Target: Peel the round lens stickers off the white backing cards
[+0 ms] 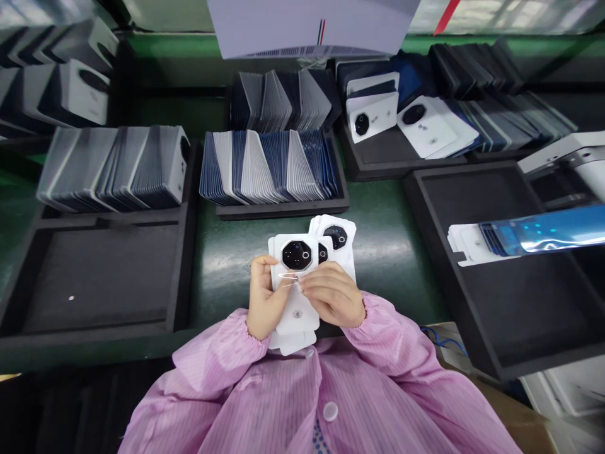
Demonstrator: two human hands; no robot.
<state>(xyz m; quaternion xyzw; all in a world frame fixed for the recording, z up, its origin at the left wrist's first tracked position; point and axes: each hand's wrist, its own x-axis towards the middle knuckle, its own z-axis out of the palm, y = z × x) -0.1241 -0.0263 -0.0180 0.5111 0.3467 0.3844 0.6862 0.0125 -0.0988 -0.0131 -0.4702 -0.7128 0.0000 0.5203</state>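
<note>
My left hand [261,301] is wrapped round a small stack of white phone back covers [297,315], each with a black octagonal camera cutout [296,255]. My right hand [331,294] pinches a thin clear film ring [288,276] at the front cover, just under the cutout. Behind the front cover, further covers [338,236] fan out to the upper right. Both hands sit over the green bench, close to my body, with pink sleeves at the wrists.
Black foam trays surround the hands: one at left [99,277], one at right [496,296] with a few white covers and a blue film strip [543,230]. Rows of upright covers [269,167] fill trays behind. A white machine [576,164] stands at far right.
</note>
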